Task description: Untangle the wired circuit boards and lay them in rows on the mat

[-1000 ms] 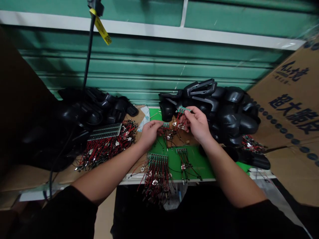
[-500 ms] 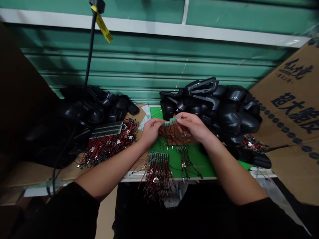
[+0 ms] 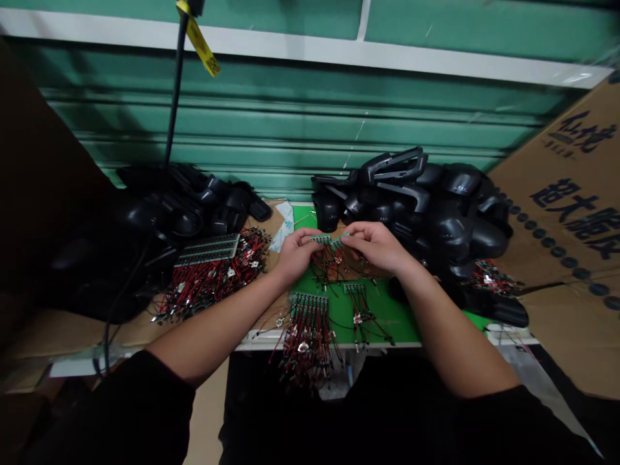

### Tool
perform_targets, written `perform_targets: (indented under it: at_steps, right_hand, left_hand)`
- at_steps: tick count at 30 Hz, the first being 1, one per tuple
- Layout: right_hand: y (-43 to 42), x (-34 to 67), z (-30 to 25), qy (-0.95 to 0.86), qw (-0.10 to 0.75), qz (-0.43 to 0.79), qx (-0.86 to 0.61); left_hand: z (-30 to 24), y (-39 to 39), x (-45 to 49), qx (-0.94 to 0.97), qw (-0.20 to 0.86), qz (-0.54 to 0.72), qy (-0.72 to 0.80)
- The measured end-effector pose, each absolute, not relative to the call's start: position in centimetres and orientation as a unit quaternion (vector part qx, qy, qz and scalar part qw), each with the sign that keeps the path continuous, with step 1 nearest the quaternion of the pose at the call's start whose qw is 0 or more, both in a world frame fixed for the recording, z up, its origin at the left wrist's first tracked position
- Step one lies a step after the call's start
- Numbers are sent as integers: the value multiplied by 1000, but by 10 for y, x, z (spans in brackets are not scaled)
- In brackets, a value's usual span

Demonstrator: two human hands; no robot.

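Observation:
My left hand (image 3: 296, 253) pinches the left end of a narrow green circuit board strip (image 3: 320, 239), from which red and black wires hang. My right hand (image 3: 372, 244) grips a second short circuit board piece (image 3: 336, 245), tilted and meeting the first at its right end; whether the two are joined I cannot tell. Below my hands, a wired board panel (image 3: 310, 299) lies on the green mat (image 3: 339, 323), its wires trailing over the table's front edge. To its right lies a smaller wired board (image 3: 354, 288).
A stack of wired circuit boards (image 3: 208, 252) sits at the left on cardboard. Black plastic housings (image 3: 450, 219) are heaped at the back right, and more black housings (image 3: 208, 200) at the back left. A cardboard box (image 3: 566, 226) stands at the right.
The right-hand board piece has come down and tilted against the left strip; before, it was held higher and level. Both hands stay close together in about the same place.

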State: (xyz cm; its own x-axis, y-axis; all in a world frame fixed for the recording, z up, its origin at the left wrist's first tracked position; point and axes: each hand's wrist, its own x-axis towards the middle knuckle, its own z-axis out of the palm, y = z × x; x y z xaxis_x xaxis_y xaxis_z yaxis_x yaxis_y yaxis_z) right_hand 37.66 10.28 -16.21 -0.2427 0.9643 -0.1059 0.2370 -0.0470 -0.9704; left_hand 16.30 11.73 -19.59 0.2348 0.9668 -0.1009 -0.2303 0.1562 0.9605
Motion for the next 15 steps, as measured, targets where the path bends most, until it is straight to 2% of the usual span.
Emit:
perform_targets:
  at_steps: [5, 11, 15]
  right_hand:
    - [106, 375, -162, -576, 432, 465, -514]
    - [109, 375, -158, -516, 547, 411, -515]
    - [109, 373, -156, -496, 562, 421, -510]
  left_hand:
    - [-200, 117, 160, 457, 659, 451, 392]
    - [-204, 118, 160, 506, 626, 444, 394]
    - [-209, 117, 162, 567, 552, 451, 412]
